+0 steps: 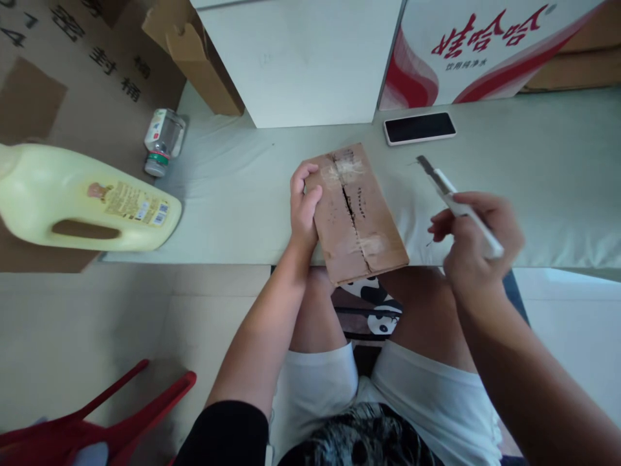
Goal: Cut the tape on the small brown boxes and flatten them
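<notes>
Pale table (pixel 233 194): left hand (pixel 303 207) grips taped box (pixel 356 213), right hand (pixel 473 236) clenches cutter (pixel 453 200), hiding its handle.

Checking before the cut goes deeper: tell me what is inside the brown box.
The cardboard box shows only a dark slit along its taped seam; its contents are hidden. The left hand holds its edge.

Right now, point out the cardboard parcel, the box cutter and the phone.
cardboard parcel (pixel 361 220), head view, on its taped top face.
box cutter (pixel 449 191), head view, on its white handle above the fingers.
phone (pixel 420 127), head view, on its dark screen.
</notes>
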Demonstrator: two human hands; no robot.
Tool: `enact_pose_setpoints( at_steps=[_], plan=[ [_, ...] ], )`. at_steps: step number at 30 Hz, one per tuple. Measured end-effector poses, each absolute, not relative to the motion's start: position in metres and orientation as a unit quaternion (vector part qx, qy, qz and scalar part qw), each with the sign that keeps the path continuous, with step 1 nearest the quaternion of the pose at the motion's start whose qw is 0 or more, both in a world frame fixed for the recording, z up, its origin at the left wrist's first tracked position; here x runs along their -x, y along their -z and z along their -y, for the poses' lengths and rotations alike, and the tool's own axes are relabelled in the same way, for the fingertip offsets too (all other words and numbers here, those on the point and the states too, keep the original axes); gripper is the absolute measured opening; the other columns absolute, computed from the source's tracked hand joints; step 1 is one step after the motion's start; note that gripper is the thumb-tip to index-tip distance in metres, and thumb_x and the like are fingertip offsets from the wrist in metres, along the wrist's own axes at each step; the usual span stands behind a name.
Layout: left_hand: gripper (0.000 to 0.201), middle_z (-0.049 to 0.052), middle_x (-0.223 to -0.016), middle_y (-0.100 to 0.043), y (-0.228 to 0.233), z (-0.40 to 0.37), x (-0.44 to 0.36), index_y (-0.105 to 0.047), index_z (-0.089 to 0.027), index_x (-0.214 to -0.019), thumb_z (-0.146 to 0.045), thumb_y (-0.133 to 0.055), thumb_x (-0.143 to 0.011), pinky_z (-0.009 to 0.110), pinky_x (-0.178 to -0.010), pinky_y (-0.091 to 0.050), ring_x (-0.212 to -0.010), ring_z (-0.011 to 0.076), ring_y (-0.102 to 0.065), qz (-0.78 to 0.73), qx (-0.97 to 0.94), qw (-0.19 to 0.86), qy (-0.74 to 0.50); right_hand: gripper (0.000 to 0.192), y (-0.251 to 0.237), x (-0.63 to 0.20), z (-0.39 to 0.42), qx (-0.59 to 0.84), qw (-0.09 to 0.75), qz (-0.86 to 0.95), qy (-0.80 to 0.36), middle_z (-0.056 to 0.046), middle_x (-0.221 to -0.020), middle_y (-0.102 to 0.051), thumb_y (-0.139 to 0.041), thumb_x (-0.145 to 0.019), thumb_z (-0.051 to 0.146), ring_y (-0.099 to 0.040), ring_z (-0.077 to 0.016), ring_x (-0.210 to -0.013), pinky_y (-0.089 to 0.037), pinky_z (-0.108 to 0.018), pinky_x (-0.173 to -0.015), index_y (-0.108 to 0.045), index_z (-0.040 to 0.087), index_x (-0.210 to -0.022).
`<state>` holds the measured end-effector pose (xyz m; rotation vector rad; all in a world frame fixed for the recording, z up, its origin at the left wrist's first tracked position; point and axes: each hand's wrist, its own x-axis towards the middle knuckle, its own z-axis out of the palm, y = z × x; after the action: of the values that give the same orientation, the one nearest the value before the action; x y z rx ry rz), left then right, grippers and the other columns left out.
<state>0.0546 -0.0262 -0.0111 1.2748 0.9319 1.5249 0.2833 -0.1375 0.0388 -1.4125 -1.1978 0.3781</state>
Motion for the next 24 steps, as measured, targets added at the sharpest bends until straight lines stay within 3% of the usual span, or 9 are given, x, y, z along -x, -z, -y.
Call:
enact_pose_setpoints(
  at_steps=[3, 5, 9, 15, 19, 22, 24],
  plan=[
    [0.049, 0.009, -0.145, -0.056, 0.009, 0.029, -0.054, -0.059, -0.028, -0.12, -0.066, -0.066, -0.089, 0.049, -0.118, -0.047, -0.142, 0.0319, -0.052, -0.365, -0.509, 0.478, -0.615, 0.039, -0.001, -0.309, 0.129, 0.694, 0.397, 0.594, -0.092, -0.011, -0.1, -0.074, -0.063, -0.084, 0.032, -0.071, -0.0271, -0.09, -0.059, -0.05, -0.087, -0.071, 0.021, -0.121],
    [0.05, 0.008, -0.144, -0.055, 0.008, 0.029, -0.053, -0.058, -0.029, -0.12, -0.065, -0.069, -0.087, 0.049, -0.115, -0.049, -0.138, 0.0319, -0.054, -0.356, -0.502, 0.489, -0.618, 0.047, 0.018, -0.319, 0.127, 0.705, 0.346, 0.613, -0.089, -0.015, -0.108, -0.071, -0.066, -0.081, 0.035, -0.069, -0.0311, -0.101, -0.057, -0.056, -0.096, -0.071, 0.02, -0.126],
    [0.049, 0.006, -0.14, -0.055, 0.008, 0.031, -0.043, -0.055, -0.032, -0.12, -0.059, -0.072, -0.083, 0.047, -0.106, -0.053, -0.127, 0.03, -0.061, -0.34, -0.471, 0.512, -0.633, 0.047, 0.034, -0.315, 0.139, 0.697, 0.34, 0.625, -0.09, -0.021, -0.127, -0.063, -0.067, -0.084, 0.039, -0.061, -0.0393, -0.124, -0.051, -0.065, -0.108, -0.073, 0.02, -0.126],
    [0.049, 0.006, -0.145, -0.056, 0.006, 0.053, -0.008, -0.054, -0.034, -0.127, -0.061, -0.066, -0.088, 0.046, -0.115, -0.049, -0.137, 0.0294, -0.057, -0.434, -0.467, 0.447, -0.628, 0.025, 0.029, -0.279, 0.163, 0.613, 0.36, 0.683, -0.167, -0.015, -0.113, -0.076, -0.06, -0.092, 0.031, -0.07, -0.0358, -0.114, -0.053, -0.063, -0.105, -0.078, 0.023, -0.107],
    [0.056, 0.007, -0.144, -0.059, 0.003, 0.073, 0.02, -0.065, -0.03, -0.133, -0.066, -0.065, -0.09, 0.044, -0.126, -0.038, -0.147, 0.0292, -0.048, -0.57, -0.492, 0.34, -0.563, 0.028, 0.026, -0.262, 0.171, 0.576, 0.363, 0.673, -0.289, -0.017, -0.123, -0.076, -0.06, -0.094, 0.034, -0.069, -0.0369, -0.123, -0.055, -0.061, -0.108, -0.076, 0.021, -0.112],
    [0.057, 0.004, -0.11, -0.071, 0.0, 0.082, 0.035, -0.064, -0.03, -0.142, -0.056, -0.068, -0.092, 0.041, -0.104, -0.055, -0.115, 0.0262, -0.069, -0.626, -0.448, 0.376, -0.515, 0.028, 0.023, -0.258, 0.174, 0.55, 0.376, 0.653, -0.361, -0.015, -0.131, -0.075, -0.06, -0.096, 0.039, -0.069, -0.035, -0.128, -0.055, -0.058, -0.111, -0.074, 0.022, -0.114],
    [0.058, 0.003, -0.101, -0.074, -0.002, 0.087, 0.039, -0.063, -0.029, -0.145, -0.052, -0.069, -0.091, 0.039, -0.089, -0.058, -0.099, 0.0248, -0.072, -0.617, -0.435, 0.451, -0.476, 0.03, 0.019, -0.257, 0.176, 0.525, 0.389, 0.651, -0.385, -0.013, -0.13, -0.076, -0.058, -0.098, 0.04, -0.07, -0.0329, -0.128, -0.055, -0.056, -0.112, -0.073, 0.023, -0.118]
  ],
)
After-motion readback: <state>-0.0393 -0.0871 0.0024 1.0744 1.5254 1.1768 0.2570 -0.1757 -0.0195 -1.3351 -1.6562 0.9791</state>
